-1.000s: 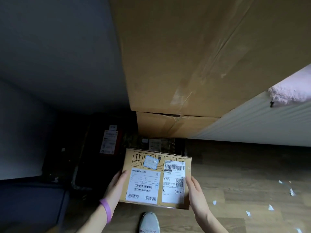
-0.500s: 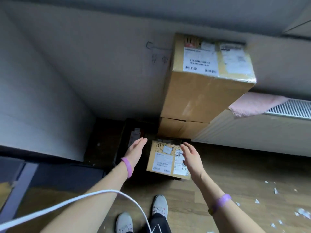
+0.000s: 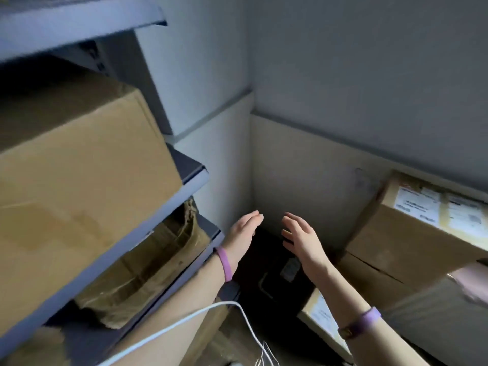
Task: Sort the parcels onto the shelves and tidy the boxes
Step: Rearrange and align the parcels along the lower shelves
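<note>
Now, left hand (image 3: 244,231): fingers straight, empty.
Right hand (image 3: 301,239): fingers spread, empty.
Parcel (image 3: 320,313): floor, under right forearm.
Shelf (image 3: 132,239): holds box (image 3: 79,167).

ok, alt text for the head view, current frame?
Both hands are open and empty: the left hand and right hand are held out side by side over a dark corner. A shelf unit holding cardboard boxes stands on the left; stacked labelled boxes sit on the right.
</note>
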